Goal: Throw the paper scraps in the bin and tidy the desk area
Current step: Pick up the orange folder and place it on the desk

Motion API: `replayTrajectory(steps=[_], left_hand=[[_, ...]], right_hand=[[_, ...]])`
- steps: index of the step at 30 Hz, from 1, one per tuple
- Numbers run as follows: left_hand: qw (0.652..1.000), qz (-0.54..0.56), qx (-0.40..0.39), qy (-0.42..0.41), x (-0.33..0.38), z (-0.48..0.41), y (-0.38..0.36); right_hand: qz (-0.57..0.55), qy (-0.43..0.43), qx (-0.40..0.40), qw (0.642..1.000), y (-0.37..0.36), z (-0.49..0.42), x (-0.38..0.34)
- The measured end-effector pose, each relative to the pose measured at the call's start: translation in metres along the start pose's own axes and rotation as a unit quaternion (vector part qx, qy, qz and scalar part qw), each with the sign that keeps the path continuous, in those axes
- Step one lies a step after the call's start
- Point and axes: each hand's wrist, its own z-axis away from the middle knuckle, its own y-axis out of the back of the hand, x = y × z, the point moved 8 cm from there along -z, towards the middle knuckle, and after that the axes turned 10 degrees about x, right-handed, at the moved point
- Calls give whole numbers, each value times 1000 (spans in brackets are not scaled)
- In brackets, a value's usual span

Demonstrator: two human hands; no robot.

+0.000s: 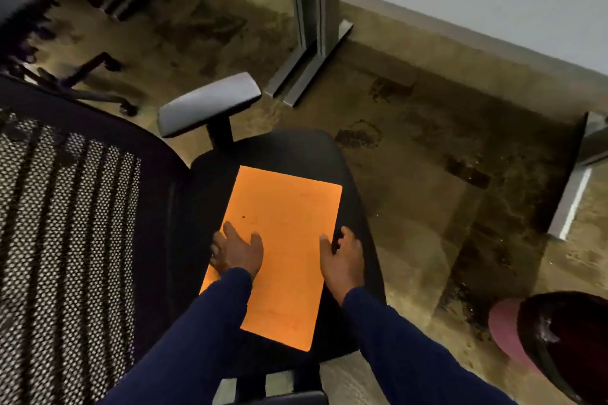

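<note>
Orange sheet (286, 233) lies on the black chair seat (289, 148), left grip (238, 251) spread flat on it, right grip (342, 260) apparently pinching its right edge: best lift it level, both sides supported, toward the likely bin (503, 329).

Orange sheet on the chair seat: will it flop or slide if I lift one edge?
The orange sheet looks thin and flat, so it will probably sag if lifted by one edge. It lies flush on the chair seat, so a push would likely slide it rather than raise it. Probably light; the left hand lying on it could pin it.
</note>
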Motion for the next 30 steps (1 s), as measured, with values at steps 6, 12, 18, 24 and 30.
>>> replayTrajectory(steps=[6, 12, 18, 24, 30], left_hand=[[998, -18, -25, 61, -44, -15, -6], [980, 174, -60, 70, -22, -6, -1], [973, 215, -69, 45, 24, 5, 26], [962, 255, -93, 7, 95, 34, 56], [955, 280, -99, -20, 154, 68, 79]], right_hand=[[28, -34, 19, 999, -5, -8, 3], [-53, -110, 40, 992, 6, -15, 12], [-155, -139, 49, 977, 40, -14, 10], [-204, -142, 42, 968, 101, -13, -9], [-245, -126, 24, 961, 167, -14, -24]])
